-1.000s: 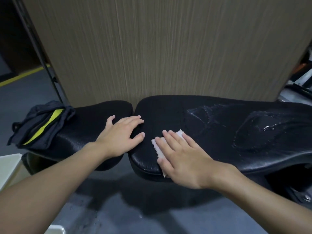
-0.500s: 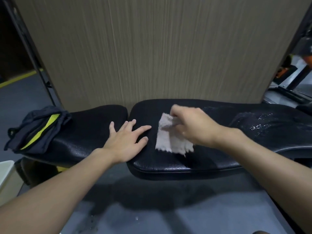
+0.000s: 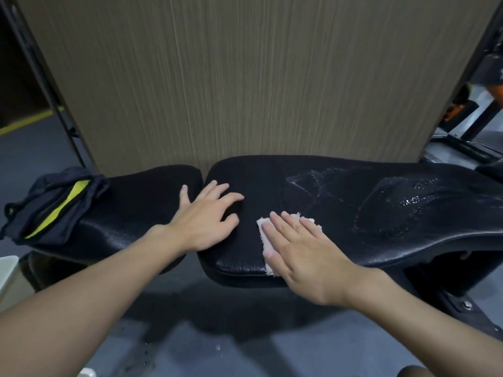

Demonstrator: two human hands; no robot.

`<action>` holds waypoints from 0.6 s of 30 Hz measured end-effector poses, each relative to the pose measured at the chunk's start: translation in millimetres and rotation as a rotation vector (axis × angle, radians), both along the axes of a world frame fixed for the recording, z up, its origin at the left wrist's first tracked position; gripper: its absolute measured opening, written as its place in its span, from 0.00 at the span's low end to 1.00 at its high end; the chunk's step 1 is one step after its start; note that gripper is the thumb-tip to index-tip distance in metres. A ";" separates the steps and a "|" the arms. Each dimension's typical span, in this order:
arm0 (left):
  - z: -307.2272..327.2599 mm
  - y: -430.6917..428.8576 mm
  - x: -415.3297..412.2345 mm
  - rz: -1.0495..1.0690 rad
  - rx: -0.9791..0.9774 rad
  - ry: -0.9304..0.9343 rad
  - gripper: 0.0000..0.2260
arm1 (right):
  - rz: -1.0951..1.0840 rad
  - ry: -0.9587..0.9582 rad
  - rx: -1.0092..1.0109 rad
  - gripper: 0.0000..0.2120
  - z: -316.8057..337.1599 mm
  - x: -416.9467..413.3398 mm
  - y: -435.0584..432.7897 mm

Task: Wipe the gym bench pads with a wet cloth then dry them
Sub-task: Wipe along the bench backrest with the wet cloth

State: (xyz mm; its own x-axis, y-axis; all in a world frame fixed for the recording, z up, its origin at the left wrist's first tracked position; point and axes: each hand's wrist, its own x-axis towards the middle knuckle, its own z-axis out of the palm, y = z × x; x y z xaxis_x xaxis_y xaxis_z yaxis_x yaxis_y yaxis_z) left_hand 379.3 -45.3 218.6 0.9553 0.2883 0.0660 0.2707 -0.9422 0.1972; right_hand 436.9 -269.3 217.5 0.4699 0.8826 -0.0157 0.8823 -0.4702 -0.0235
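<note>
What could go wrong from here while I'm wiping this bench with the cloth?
The cloth is small and lies at the near edge of the long pad under your flat right hand, so it could slip off. Water beads sit farther right on that pad; such a small cloth may smear rather than lift them. The dark garment covers the left end of the short pad, so that part may get missed.
</note>
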 end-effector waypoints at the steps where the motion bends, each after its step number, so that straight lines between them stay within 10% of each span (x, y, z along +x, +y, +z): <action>1: 3.1 -2.4 5.8 -0.018 -0.021 -0.008 0.22 | -0.009 0.004 -0.020 0.33 -3.1 4.1 5.3; 18: -12.8 -8.7 31.8 0.011 -0.010 0.052 0.25 | -0.302 0.155 0.001 0.21 1.1 210.5 152.9</action>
